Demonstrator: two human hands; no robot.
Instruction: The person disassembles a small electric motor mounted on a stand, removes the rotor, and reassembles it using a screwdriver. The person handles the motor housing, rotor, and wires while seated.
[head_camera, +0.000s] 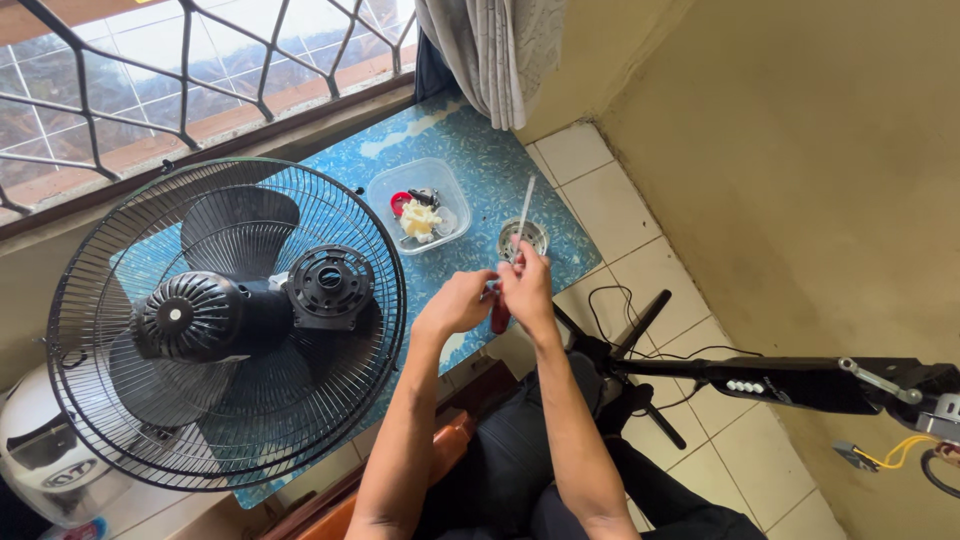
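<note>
Both hands meet over table edge — left hand (458, 303), right hand (527, 290) pinching red-handled tool (499, 318) between them.

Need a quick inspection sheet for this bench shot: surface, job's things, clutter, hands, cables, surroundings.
Surface: blue patterned table top under the window.
Job's things: small part pinched between both hands, too small to identify; red-handled tool just below them.
Clutter: fan head with rear grille and black blades lying on the table; clear plastic tub of small parts; small round tin with a white stick standing in it.
Hands: left hand and right hand meet, fingers closed on the part.
Cables: black cord loose on the floor tiles; yellow wire at the stand's end.
Surroundings: barred window, grey curtain, beige wall, black fan stand lying across the floor, white helmet.
</note>
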